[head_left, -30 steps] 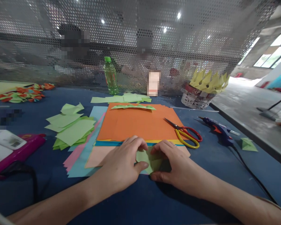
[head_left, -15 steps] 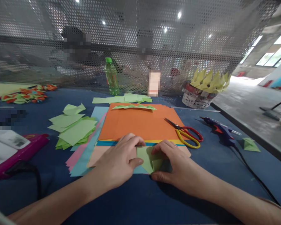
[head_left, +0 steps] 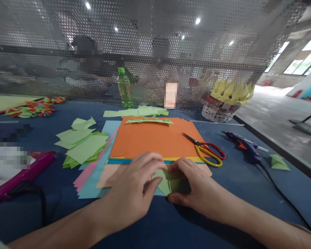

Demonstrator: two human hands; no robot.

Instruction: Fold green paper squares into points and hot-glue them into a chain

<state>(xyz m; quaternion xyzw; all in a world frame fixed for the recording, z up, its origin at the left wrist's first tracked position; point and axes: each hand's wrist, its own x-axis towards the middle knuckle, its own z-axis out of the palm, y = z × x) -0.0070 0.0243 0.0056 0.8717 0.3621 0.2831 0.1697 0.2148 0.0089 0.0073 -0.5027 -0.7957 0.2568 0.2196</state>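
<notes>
A small light-green folded paper (head_left: 168, 181) lies on the blue table at the near edge of a stack of coloured sheets topped by an orange sheet (head_left: 155, 138). My left hand (head_left: 134, 188) curls over the paper's left side, its fingers and thumb pinching a flap. My right hand (head_left: 190, 185) presses and holds the paper's right side with bent fingers. Part of the paper is hidden under both hands.
Red-and-yellow scissors (head_left: 208, 152) lie right of the orange sheet, with a blue glue gun (head_left: 242, 145) and its cord beyond. Green paper squares (head_left: 83, 145) are piled left. A green bottle (head_left: 124, 88), a paper-trimmed basket (head_left: 223, 102) and a perforated screen stand behind. A pink case (head_left: 23, 169) sits far left.
My left hand has shifted right and lifted over the green paper, its fingers closing on a flap. My right hand has stayed on the paper.
</notes>
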